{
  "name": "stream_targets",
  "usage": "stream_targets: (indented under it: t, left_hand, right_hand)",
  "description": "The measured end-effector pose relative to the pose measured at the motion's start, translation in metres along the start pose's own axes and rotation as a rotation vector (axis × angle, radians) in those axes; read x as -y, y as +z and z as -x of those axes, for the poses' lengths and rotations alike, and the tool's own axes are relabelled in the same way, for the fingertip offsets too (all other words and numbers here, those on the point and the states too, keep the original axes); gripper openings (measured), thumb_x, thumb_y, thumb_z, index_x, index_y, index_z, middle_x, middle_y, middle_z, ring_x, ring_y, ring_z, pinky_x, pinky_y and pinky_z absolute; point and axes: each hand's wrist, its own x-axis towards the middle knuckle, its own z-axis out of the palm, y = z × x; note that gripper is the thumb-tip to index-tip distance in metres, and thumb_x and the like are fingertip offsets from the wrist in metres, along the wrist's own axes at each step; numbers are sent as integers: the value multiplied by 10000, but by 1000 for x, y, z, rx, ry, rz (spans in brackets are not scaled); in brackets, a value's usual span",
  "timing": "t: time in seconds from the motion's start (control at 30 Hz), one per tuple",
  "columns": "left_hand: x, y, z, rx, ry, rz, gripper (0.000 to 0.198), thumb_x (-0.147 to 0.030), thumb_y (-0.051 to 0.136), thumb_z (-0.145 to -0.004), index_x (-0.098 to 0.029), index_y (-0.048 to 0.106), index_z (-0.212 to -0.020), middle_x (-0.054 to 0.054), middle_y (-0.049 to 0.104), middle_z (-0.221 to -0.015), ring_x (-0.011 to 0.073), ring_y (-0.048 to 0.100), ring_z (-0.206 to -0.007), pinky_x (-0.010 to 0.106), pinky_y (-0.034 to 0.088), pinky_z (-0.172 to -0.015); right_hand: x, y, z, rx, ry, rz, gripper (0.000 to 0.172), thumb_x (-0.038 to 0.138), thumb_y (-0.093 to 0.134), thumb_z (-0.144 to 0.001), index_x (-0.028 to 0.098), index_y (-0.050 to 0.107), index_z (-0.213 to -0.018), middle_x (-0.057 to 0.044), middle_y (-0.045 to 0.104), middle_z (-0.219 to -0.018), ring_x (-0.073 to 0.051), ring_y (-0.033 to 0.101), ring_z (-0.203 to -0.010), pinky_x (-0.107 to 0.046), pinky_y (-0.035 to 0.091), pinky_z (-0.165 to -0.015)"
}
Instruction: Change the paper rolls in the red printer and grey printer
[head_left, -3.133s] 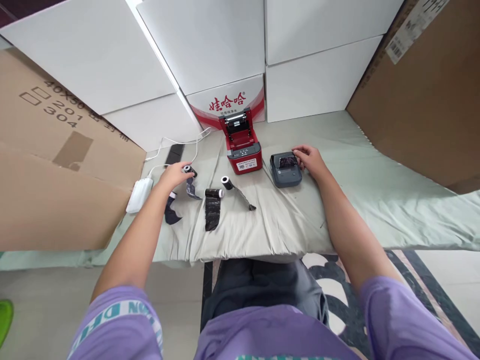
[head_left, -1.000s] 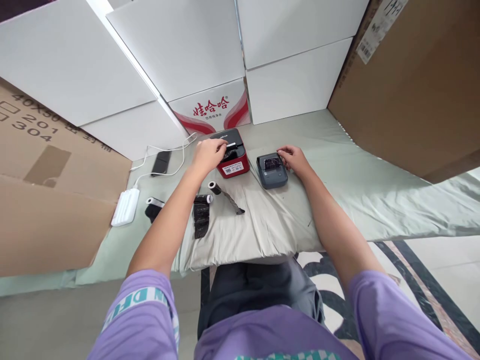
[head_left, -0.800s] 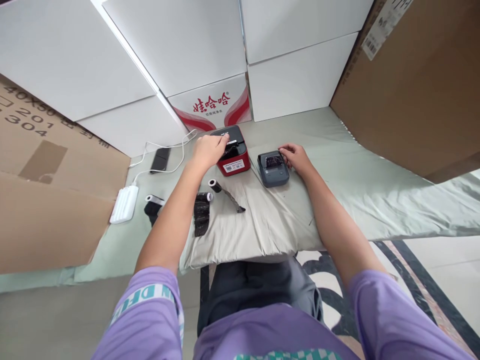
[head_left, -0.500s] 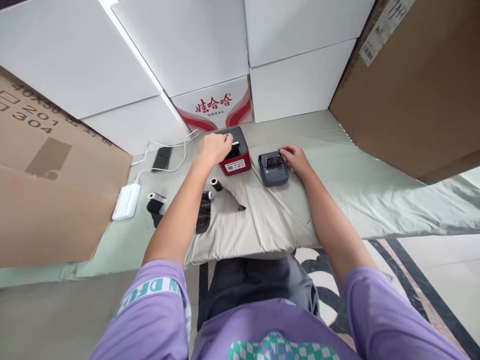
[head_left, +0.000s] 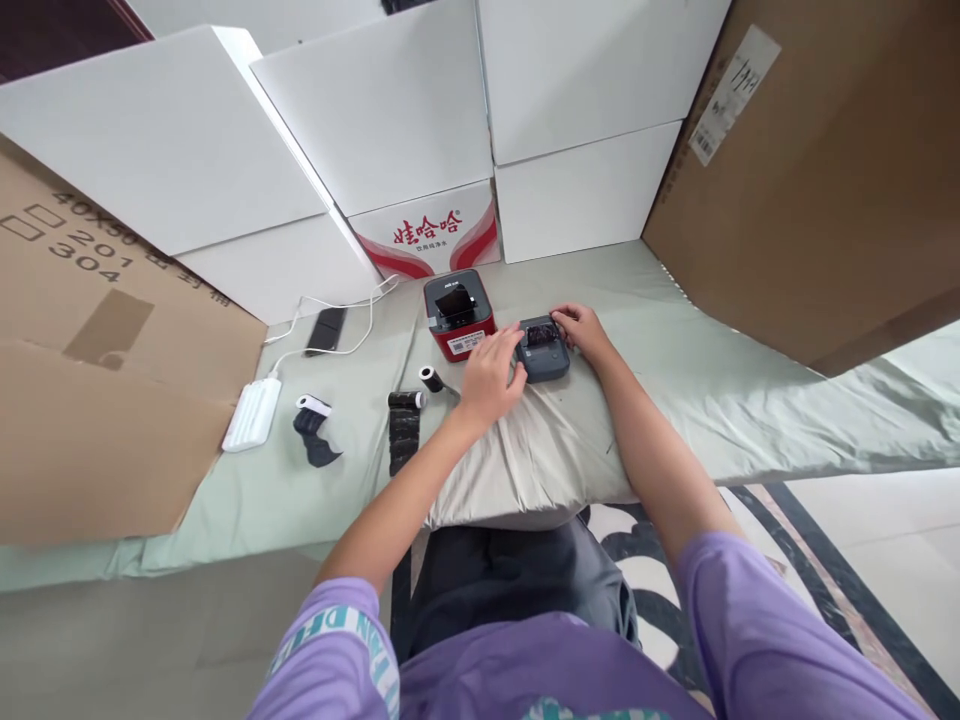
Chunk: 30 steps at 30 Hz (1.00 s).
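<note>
In the head view, a small dark grey label printer (head_left: 545,362) lies on the cloth-covered table, with crumpled black material (head_left: 541,335) showing at its top. My right hand (head_left: 585,332) grips the printer's far right corner, its thumb and fingers closed there. At the left side of the same printer is my left hand (head_left: 491,378), fingers stretched out and the tips touching or very near its edge. Behind that hand stands a red and black printer (head_left: 459,315) with a white sticker on its front. A small black roll (head_left: 430,378) lies just left of my left hand.
Two more rolls, one with a black strip (head_left: 405,430) and one with a loose black tail (head_left: 311,420), lie to the left. A white power strip (head_left: 253,415), its cable and a black phone (head_left: 325,330) are beyond. White boxes (head_left: 375,110) and brown cartons (head_left: 825,190) wall the table.
My left hand has left the top of the red printer and come right and nearer, to the grey printer's left side. My right hand stays at the grey printer's corner. The view tilted up slightly.
</note>
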Motion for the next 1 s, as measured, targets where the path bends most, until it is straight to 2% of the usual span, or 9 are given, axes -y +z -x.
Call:
stream_targets:
  t: [0.1, 0.2, 0.4, 0.57, 0.63, 0.73, 0.83, 0.9, 1.0]
  left_hand:
    - [-7, 19, -4, 222, -256, 119, 746, -255, 525, -908, -91, 285, -1595, 200, 491, -1563, 303, 545, -1395, 414, 485, -1113]
    - [-8, 26, -7, 327, -377, 131, 786, -293, 516, -931, -120, 209, -1634, 193, 581, -1481, 330, 635, -1283, 418, 533, -1024]
    - [-4, 25, 1, 362, -403, 80, 736, -377, 488, -974, -147, 242, -1629, 175, 623, -1441, 339, 650, -1254, 421, 533, -995]
    - [-21, 16, 19, 315, -277, 21, 623, -321, 504, -969, -127, 399, -1552, 181, 540, -1530, 317, 544, -1398, 450, 444, -1153]
    - [-35, 11, 40, 275, -230, 17, 567, -306, 491, -975, -135, 458, -1515, 177, 522, -1545, 300, 507, -1438, 476, 406, -1201]
    - [-46, 1, 94, 198, -156, 52, 462, -272, 433, -995, -245, 558, -1439, 88, 580, -1506, 232, 508, -1442, 469, 391, -1235]
    - [-29, -16, 161, 66, -163, -19, 373, -238, 433, -971, -313, 702, -1219, 42, 695, -1360, 234, 547, -1407, 489, 415, -1212]
    - [-5, -30, 200, -116, -300, -162, 319, -242, 452, -961, -270, 735, -1105, 77, 747, -1256, 258, 585, -1364, 492, 432, -1181]
    - [28, -51, 231, -279, -615, -388, 381, -306, 440, -986, -199, 672, -1269, 130, 640, -1431, 279, 471, -1463, 498, 357, -1219]
  right_hand:
    - [0, 0, 0, -2, 9, -14, 267, 424, 651, -792, 190, 668, -920, 56, 507, -508, -111, 404, -378, -267, 330, -380]
    - [3, 0, 1, 3, 24, -10, 282, 436, 651, -780, 194, 668, -923, 49, 509, -511, -117, 407, -393, -273, 322, -385]
    - [6, 0, 1, 6, 35, 12, 331, 489, 673, -768, 194, 666, -920, 23, 530, -578, -121, 437, -447, -276, 321, -406]
    - [6, 0, 0, 5, 37, 10, 350, 503, 691, -770, 188, 666, -920, 16, 531, -584, -128, 443, -453, -286, 328, -410]
    - [6, 0, 0, 1, 36, 14, 340, 492, 684, -775, 185, 670, -920, 22, 518, -563, -123, 417, -433, -288, 321, -409]
    - [6, 0, 1, -11, 41, 19, 310, 467, 673, -774, 189, 675, -912, 23, 509, -543, -125, 402, -432, -289, 324, -414]
    - [6, 0, 2, -20, 49, 24, 315, 480, 671, -764, 197, 678, -902, 21, 510, -542, -129, 400, -434, -294, 329, -417]
    - [7, 1, 2, -23, 52, 27, 339, 509, 672, -754, 198, 673, -888, 24, 502, -546, -126, 388, -424, -298, 314, -410]
    - [7, 1, 1, -32, 50, 28, 367, 545, 676, -742, 199, 659, -862, 21, 499, -567, -122, 383, -431, -298, 296, -410]
